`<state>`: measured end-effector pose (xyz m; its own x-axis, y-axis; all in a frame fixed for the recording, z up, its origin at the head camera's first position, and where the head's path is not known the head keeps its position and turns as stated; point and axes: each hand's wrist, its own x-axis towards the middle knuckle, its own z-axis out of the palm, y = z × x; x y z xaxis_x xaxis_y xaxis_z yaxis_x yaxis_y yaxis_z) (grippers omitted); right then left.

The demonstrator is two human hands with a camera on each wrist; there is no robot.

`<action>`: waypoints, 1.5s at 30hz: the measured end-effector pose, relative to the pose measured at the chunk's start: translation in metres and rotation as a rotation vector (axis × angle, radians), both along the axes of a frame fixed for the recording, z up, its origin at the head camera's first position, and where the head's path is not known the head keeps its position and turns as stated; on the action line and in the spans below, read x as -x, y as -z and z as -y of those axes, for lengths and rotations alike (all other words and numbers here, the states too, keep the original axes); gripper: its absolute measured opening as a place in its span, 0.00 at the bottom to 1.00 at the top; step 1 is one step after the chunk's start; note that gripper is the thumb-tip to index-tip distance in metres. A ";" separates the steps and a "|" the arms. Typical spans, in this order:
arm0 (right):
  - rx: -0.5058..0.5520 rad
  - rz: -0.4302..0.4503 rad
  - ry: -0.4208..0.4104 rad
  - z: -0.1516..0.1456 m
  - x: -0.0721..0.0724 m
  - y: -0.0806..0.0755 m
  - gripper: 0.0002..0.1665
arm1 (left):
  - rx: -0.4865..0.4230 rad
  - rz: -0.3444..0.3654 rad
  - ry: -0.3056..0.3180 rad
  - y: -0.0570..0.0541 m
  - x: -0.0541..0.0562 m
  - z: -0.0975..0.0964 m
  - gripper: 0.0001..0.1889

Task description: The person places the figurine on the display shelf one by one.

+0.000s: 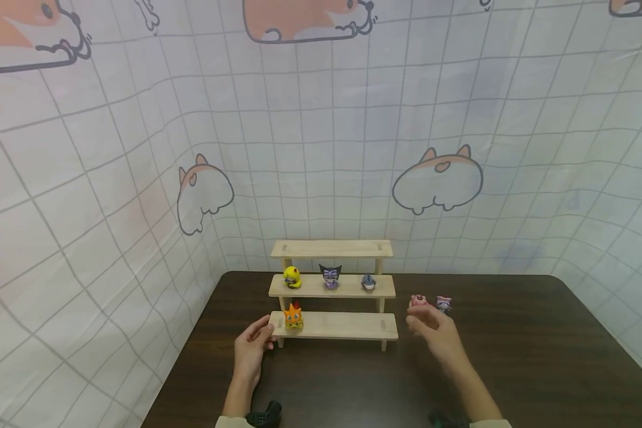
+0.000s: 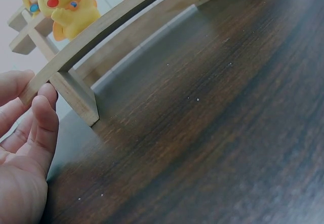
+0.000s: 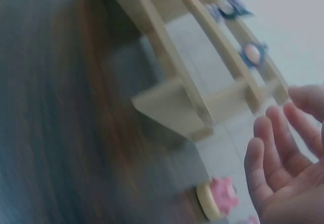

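My left hand (image 1: 250, 351) pinches the left end of a three-step wooden display stand (image 1: 337, 324) at its lowest step. In the left wrist view, the thumb lies over the board's end and curled fingers (image 2: 45, 115) are beneath it. An orange-and-yellow figurine (image 1: 293, 317) stands on that step near this hand. My right hand (image 1: 443, 337) is off the stand's right side, fingers loosely bent and holding nothing. Just beyond it on the table is a pink figurine (image 3: 223, 196), partly hidden by the fingers in the head view. A pink-and-lilac figurine (image 1: 444, 304) stands right of that.
The middle step carries a yellow figurine (image 1: 292, 277), a black-and-purple one (image 1: 330, 277) and a blue-grey one (image 1: 368, 282). Behind the dark wooden table (image 1: 513, 351) hangs a white gridded cloth (image 1: 310, 178) with dog drawings, which also runs along both sides.
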<state>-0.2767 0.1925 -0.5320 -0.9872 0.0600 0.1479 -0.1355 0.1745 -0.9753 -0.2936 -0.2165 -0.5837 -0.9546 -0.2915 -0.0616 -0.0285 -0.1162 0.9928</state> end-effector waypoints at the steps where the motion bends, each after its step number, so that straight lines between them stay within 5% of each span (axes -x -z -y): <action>1: 0.008 0.020 0.021 -0.006 0.000 0.000 0.21 | 0.000 0.000 0.000 0.000 0.000 0.000 0.21; 9: 0.063 0.124 0.173 -0.050 0.005 0.007 0.24 | -0.005 0.007 -0.002 0.001 -0.001 0.000 0.22; 15: 0.005 0.219 0.223 -0.069 0.007 0.017 0.27 | -0.012 0.008 -0.001 0.002 -0.002 0.001 0.22; 29: -0.103 0.250 0.160 -0.086 0.024 0.035 0.41 | 0.004 0.002 -0.004 0.001 -0.003 -0.001 0.21; 45: -0.129 0.259 0.118 -0.089 0.051 0.037 0.37 | -0.007 -0.018 -0.009 -0.002 -0.003 -0.001 0.21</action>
<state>-0.3276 0.2818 -0.5689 -0.9803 0.1736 -0.0943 0.1437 0.2991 -0.9434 -0.2911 -0.2152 -0.5816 -0.9528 -0.2999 -0.0465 -0.0097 -0.1232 0.9923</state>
